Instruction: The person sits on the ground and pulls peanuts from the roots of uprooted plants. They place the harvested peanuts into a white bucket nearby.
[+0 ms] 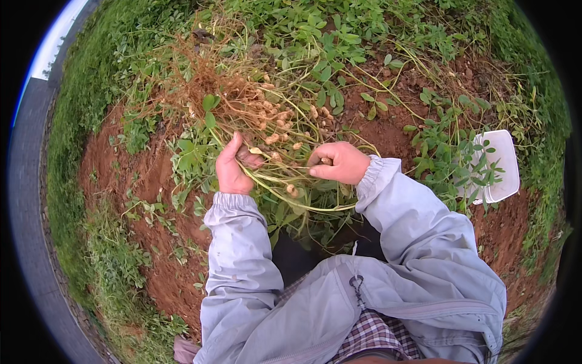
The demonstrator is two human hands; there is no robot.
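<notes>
A pulled-up bunch of peanut plants (pixel 261 129) lies across my hands, its reddish-brown roots (pixel 200 82) spread out at the upper left. Many pale peanut pods (pixel 273 138) hang among the stems. My left hand (pixel 236 166) is wrapped around the stems from below, thumb pointing up, palm partly hidden by them. To the right, my right hand (pixel 341 162) is curled with thumb and forefinger pinched together. A peanut pod (pixel 326 161) shows inside its fingers. Single pods, such as a peanut pod (pixel 292 190), dangle below between my forearms.
A white plastic tub (pixel 502 166) lies tilted on its side at the right, partly behind peanut leaves. Reddish soil (pixel 122 164) carries scattered plants. Dense green foliage (pixel 354 32) grows ahead. A grey paved strip (pixel 29 191) runs along the left edge.
</notes>
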